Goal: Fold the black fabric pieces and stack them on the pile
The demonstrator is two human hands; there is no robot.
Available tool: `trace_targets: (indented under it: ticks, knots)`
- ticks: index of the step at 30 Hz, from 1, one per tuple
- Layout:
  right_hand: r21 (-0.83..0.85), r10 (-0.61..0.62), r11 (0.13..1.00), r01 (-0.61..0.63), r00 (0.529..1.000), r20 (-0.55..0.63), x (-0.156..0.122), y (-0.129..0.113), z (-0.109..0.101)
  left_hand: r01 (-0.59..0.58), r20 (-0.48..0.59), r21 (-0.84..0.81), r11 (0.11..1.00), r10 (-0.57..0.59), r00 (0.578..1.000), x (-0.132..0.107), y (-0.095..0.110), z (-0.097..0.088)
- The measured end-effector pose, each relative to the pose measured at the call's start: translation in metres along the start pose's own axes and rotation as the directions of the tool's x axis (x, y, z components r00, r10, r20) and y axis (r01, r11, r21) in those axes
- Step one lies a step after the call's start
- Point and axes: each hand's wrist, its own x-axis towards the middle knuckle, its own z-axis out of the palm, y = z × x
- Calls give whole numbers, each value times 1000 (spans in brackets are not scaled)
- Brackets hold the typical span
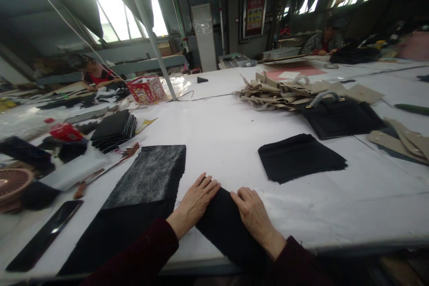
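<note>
Both of my hands rest on a narrow piece of black fabric (223,228) that lies at the near edge of the white table (221,143). My left hand (196,201) lies flat on its left edge with fingers stretched out. My right hand (251,212) presses on its right edge, fingers curled down against the cloth. Just to the left sits a thick stack of grey-black felt sheets (147,178). Farther right lies a stack of black fabric squares (298,156).
A black handbag (338,116) and a heap of beige bag parts (278,91) lie at the back right. A black pile (114,129), a red box (147,89), a woven basket (11,185) and a dark strip (43,234) crowd the left. Two people sit at the far tables.
</note>
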Motion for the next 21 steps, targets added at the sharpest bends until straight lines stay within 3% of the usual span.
trace_targets:
  ticks: [11, 16, 21]
  knots:
    - [17, -27, 999, 27, 1000, -9, -20, 14, -14, -22, 1, 7, 1000, 22, 1000, 4, 15, -1]
    - [16, -43, 999, 44, 999, -16, -29, 21, -18, -77, 6, -41, 996, 77, 997, 9, 21, -9]
    - [21, -46, 999, 46, 999, -9, -35, 26, -22, -46, 18, -62, 997, 47, 999, 13, 31, -15]
